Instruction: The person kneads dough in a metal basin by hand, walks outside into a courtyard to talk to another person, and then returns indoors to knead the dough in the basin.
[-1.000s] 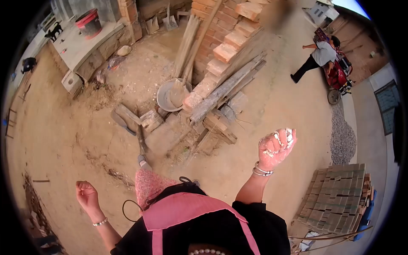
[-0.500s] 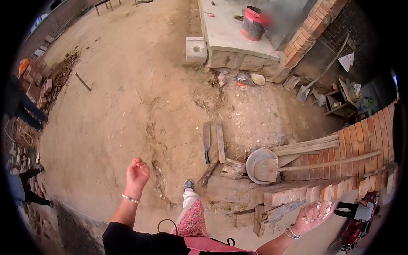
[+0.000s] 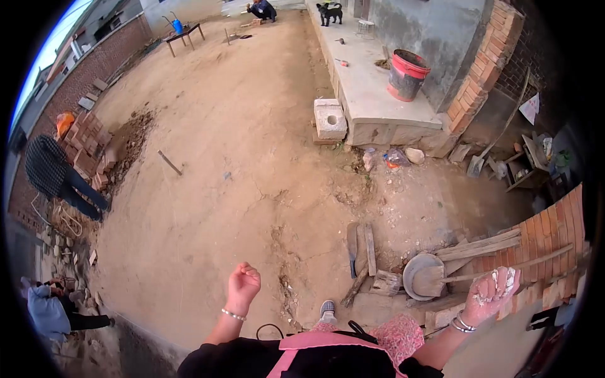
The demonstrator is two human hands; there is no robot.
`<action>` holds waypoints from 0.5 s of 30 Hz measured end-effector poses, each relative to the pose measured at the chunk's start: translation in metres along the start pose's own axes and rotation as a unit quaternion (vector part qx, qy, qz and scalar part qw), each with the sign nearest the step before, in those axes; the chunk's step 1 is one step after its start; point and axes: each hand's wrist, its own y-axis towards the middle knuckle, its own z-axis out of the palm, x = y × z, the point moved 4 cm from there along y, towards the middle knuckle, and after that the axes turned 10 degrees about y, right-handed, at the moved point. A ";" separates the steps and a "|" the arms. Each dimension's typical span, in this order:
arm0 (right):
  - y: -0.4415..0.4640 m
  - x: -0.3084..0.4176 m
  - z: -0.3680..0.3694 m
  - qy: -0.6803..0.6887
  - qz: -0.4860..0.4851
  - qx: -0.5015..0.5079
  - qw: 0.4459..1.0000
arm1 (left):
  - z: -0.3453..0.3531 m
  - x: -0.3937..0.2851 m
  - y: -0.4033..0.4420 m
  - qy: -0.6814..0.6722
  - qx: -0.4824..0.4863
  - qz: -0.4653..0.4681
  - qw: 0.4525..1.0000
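My left hand (image 3: 243,283) is raised in front of me, its fingers curled into a fist with nothing showing in it. A beaded bracelet sits on that wrist. Off to the right, my right hand (image 3: 495,293) is also closed, with white residue over the knuckles; its palm side is hidden, so whatever it may hold cannot be seen. Below that hand in the picture lie bricks. Nearest to it are a round basin (image 3: 413,277) and a shovel (image 3: 431,281) whose blade rests in the basin. Neither hand visibly touches anything.
A broad blade with a dark handle (image 3: 352,249) lies on the dirt beside a wooden plank (image 3: 370,250). A concrete block (image 3: 330,120) stands by the raised platform (image 3: 391,120), which bears a red-and-black bucket (image 3: 407,75) and a dog (image 3: 330,14). People are at the left.
The view has tilted up and shifted left, showing more of the far yard. My right hand has risen beside the basin and shovel. Both hands stay closed.
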 end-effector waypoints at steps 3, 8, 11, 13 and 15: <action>0.027 -0.033 0.010 -0.004 0.046 0.029 0.999 | 0.014 -0.013 -0.041 -0.034 -0.012 0.033 0.999; 0.096 -0.151 -0.027 0.046 0.195 0.081 0.976 | -0.031 -0.091 -0.106 -0.069 -0.056 0.208 0.974; 0.150 -0.252 -0.071 0.088 0.251 0.058 0.962 | -0.058 -0.132 -0.111 -0.145 -0.078 0.320 0.933; 0.188 -0.337 -0.104 0.117 0.279 0.044 0.952 | -0.059 -0.166 -0.079 -0.175 -0.061 0.353 0.917; 0.219 -0.446 -0.131 0.170 0.296 0.016 0.940 | -0.033 -0.207 -0.011 -0.166 -0.031 0.350 0.921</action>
